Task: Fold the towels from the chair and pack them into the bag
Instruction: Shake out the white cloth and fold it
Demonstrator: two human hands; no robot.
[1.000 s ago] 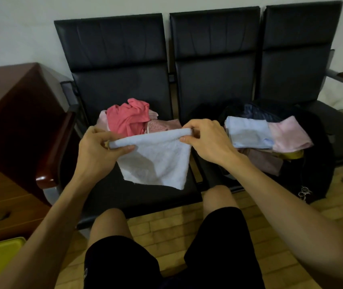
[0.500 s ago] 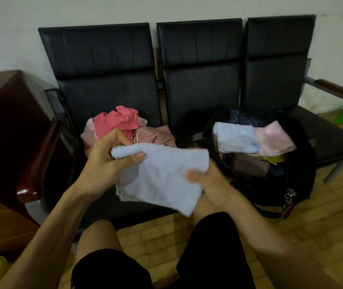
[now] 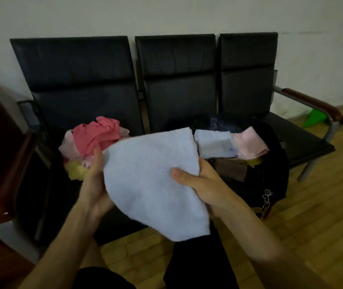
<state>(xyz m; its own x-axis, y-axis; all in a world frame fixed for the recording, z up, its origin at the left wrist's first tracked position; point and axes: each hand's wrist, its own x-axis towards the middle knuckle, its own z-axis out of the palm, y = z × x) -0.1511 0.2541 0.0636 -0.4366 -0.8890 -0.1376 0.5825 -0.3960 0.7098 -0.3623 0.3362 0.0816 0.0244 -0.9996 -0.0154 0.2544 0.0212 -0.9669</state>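
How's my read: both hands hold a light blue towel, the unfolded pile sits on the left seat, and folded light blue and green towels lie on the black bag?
Not quite: in the head view a folded pink towel, not a green one, lies beside the folded light blue towel on the black bag. Left hand and right hand hold the light blue towel.

We can read no writing, label, brand or number: none on the towel point(image 3: 151, 180) at centre, none on the bag point(image 3: 270, 176) at three o'clock, none on the chairs point(image 3: 78, 80) at twelve.
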